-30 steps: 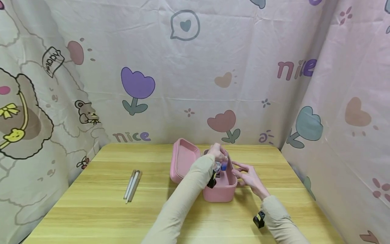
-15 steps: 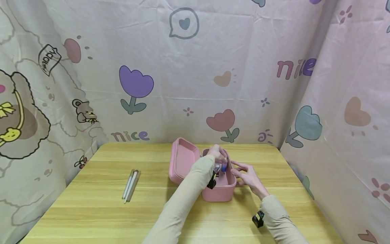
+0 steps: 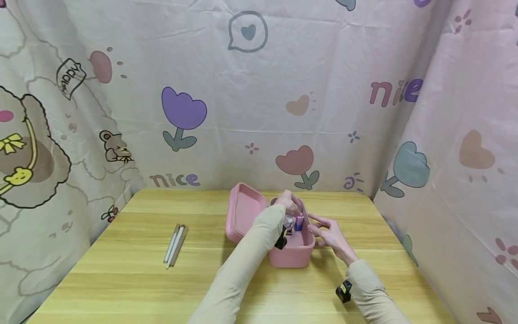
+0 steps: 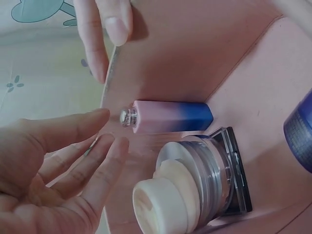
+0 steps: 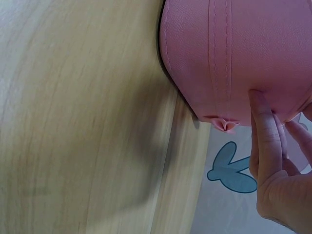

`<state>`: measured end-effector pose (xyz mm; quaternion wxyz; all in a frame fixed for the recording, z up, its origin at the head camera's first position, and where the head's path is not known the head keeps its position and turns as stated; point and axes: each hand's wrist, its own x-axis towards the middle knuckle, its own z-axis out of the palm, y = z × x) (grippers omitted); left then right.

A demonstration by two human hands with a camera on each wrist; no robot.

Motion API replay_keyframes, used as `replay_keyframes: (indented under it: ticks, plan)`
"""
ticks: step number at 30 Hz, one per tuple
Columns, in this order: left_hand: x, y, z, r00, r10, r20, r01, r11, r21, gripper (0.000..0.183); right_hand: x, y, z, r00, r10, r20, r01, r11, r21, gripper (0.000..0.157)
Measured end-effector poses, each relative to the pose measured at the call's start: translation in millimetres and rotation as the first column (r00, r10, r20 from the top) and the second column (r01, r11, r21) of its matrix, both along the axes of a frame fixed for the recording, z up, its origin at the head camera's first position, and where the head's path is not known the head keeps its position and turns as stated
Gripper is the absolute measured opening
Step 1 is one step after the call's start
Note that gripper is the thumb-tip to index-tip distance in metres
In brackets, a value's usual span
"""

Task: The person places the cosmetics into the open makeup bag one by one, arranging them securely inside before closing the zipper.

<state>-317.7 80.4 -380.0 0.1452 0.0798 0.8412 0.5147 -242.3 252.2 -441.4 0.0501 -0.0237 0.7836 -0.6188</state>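
Observation:
An open pink cosmetic case [image 3: 291, 258] stands on the table with its lid laid back to the left. Inside it, my left hand [image 4: 63, 170] has its fingers spread beside the clear knob of a small square bottle [image 4: 170, 117] that fades from pink to blue, touching nothing. This bottle stands upright against the case wall. Near it are a stack of round jars [image 4: 195, 170] and a flat black compact [image 4: 239, 170]. With fingers on the outer wall and thumb over the rim, my right hand [image 5: 280, 165] holds the case's right side.
A dark blue container [image 4: 300, 131] also sits inside the case. Several slim pen-like sticks [image 3: 176, 246] lie on the left of the wooden table [image 3: 121, 279]. A printed curtain [image 3: 243, 90] hangs behind the table and along its sides.
My left hand has let go of the pink-and-blue bottle, which now stands in the case, and has drawn slightly off it. My right hand stays at the case's side.

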Motion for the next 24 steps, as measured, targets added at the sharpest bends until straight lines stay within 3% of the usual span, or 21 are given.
replay_keyframes:
  ticks: [2, 7, 12, 17, 24]
  plan:
    - [1.8, -1.9, 2.3, 1.000, -0.009, 0.008, 0.010, 1.000, -0.008, 0.033, 0.5, -0.3, 0.1, 1.000, 0.003, 0.001, -0.003, 1.000, -0.003, 0.058]
    - [2.0, -7.9, 9.7, 0.994, -0.028, -0.108, 0.009, 0.986, -0.166, 0.026, 1.8, -1.0, 0.7, 1.000, 0.012, -0.003, -0.012, 1.000, -0.004, 0.058]
    - [3.3, -15.8, 20.0, 0.996, -0.012, -0.088, 0.004, 0.995, -0.095, 0.031, 1.9, -0.7, 0.8, 1.000, -0.001, -0.001, 0.001, 1.000, 0.005, 0.059]
    - [-0.3, -25.7, 29.9, 0.983, -0.018, -0.182, -0.001, 0.994, -0.108, 0.031, 0.9, 0.2, -0.7, 1.000, -0.006, 0.009, 0.006, 1.000, 0.004, 0.058]
    - [-5.2, -44.5, 47.3, 0.992, 0.010, -0.128, 0.004, 0.994, 0.106, 0.043, -0.8, 1.1, -2.3, 1.000, -0.008, 0.009, 0.008, 1.000, -0.014, 0.056]
